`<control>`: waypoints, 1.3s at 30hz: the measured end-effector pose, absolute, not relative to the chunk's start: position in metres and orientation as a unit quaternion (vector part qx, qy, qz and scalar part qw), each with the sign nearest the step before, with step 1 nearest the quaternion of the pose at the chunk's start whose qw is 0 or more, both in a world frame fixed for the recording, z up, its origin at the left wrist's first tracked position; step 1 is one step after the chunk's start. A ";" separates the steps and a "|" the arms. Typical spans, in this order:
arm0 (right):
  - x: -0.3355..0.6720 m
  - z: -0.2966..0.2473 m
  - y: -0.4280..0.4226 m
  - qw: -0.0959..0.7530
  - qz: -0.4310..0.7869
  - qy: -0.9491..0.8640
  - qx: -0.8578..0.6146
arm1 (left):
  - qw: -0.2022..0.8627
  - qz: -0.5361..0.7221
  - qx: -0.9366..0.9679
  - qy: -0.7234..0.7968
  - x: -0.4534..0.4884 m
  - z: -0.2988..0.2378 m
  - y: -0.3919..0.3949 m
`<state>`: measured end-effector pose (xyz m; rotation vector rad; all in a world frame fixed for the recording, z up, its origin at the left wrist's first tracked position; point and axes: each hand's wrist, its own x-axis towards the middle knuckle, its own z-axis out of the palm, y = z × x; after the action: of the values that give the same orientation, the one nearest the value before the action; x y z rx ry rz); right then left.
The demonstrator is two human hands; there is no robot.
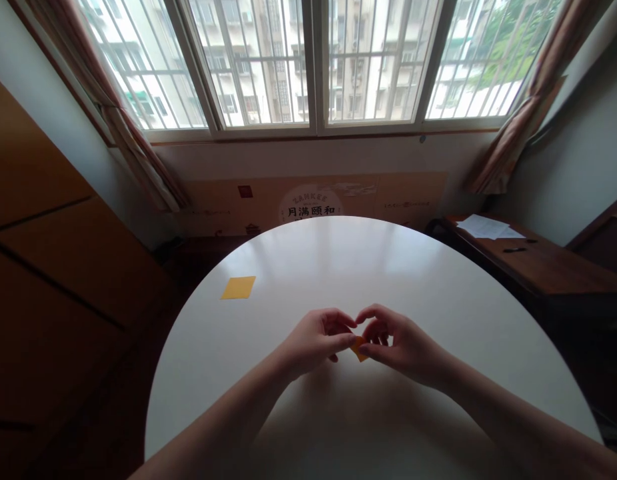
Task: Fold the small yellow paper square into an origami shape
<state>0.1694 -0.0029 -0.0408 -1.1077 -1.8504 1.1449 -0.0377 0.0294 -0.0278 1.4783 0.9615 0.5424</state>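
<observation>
A small folded piece of orange-yellow paper (359, 351) is pinched between my two hands, above the white round table (308, 267). My left hand (326, 337) grips its left side with the thumb in front. On the other side my right hand (391, 337) has its thumb pressed against the paper, the fingers curled behind. Most of the paper is hidden by the fingers and thumbs, so its full shape cannot be made out. Farther off to the left, a flat yellow paper square (238, 287) lies on the tabletop.
A dark wooden side table (563, 260) with white papers (488, 227) stands at the right. Behind the table, a printed cardboard panel (213, 200) leans under the barred window (313, 67). An orange-brown wooden cabinet (48, 267) rises on the left.
</observation>
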 end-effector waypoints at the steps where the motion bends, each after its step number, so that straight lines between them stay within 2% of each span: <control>1: 0.169 -0.041 -0.004 0.343 0.435 -0.716 -0.424 | 0.600 0.234 0.639 0.421 -0.037 -0.029 0.029; 6: 0.170 -0.035 -0.007 0.339 0.398 -0.739 -0.424 | 0.565 0.206 0.660 0.450 -0.036 -0.027 0.025; 14: 0.169 -0.027 -0.013 0.338 0.358 -0.767 -0.412 | 0.586 0.176 0.668 0.425 -0.037 -0.021 0.020; 22: 0.177 -0.030 -0.008 0.392 0.239 -0.804 -0.378 | 0.635 0.260 0.544 0.484 -0.039 -0.016 0.026; 27: 0.178 -0.032 -0.010 0.376 0.148 -0.840 -0.362 | 0.683 0.258 0.495 0.471 -0.042 -0.012 0.025; 33: 0.172 -0.029 -0.011 0.347 0.143 -0.864 -0.335 | 0.692 0.211 0.502 0.473 -0.040 -0.017 0.023; 36: 0.173 -0.029 -0.008 0.342 0.135 -0.870 -0.328 | 0.660 0.199 0.543 0.480 -0.038 -0.022 0.023; 39: 0.175 -0.033 -0.005 0.332 0.127 -0.877 -0.323 | 0.532 0.185 0.658 0.500 -0.038 -0.025 0.024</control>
<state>0.1753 -0.0048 -0.0328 -0.8449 -2.2909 0.3312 -0.0382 0.0243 -0.0249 1.5687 1.1936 0.4409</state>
